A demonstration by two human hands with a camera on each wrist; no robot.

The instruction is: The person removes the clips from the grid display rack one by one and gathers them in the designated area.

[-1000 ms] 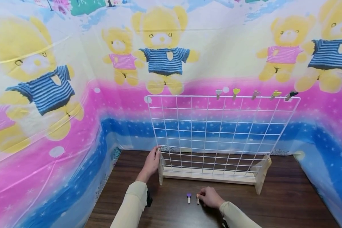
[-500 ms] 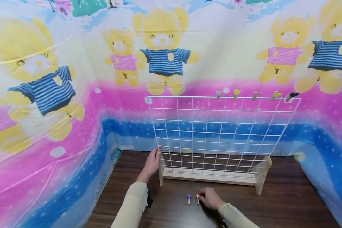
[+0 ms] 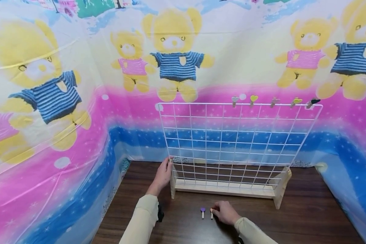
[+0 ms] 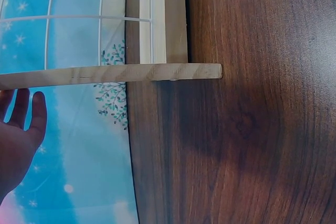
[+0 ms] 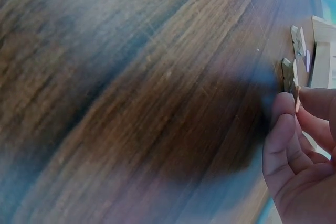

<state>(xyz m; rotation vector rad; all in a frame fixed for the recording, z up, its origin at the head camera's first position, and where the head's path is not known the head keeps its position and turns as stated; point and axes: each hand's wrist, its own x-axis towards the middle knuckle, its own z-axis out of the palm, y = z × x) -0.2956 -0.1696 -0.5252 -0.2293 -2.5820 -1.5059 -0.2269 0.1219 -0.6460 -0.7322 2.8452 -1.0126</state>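
A dark brown wooden tabletop (image 3: 308, 217) is showing a pronounced streaked grain and a smooth, faintly sheened finish, catching soft light in the wrist views. A thin white coated-wire grid panel (image 3: 231, 142) is looking smooth and slightly glossy, and it is sitting in a pale, unvarnished wooden base (image 3: 225, 188) with a matt, lightly grained face. A small wooden clothespin with a purple heart top (image 3: 202, 212) and a plain pale wooden clothespin (image 3: 211, 213) are looking matt. A glossy printed plastic sheet with teddy bears (image 3: 64, 135) is wrinkling and reflecting light. Cream cloth sleeves (image 3: 140, 220) are appearing soft and matt.
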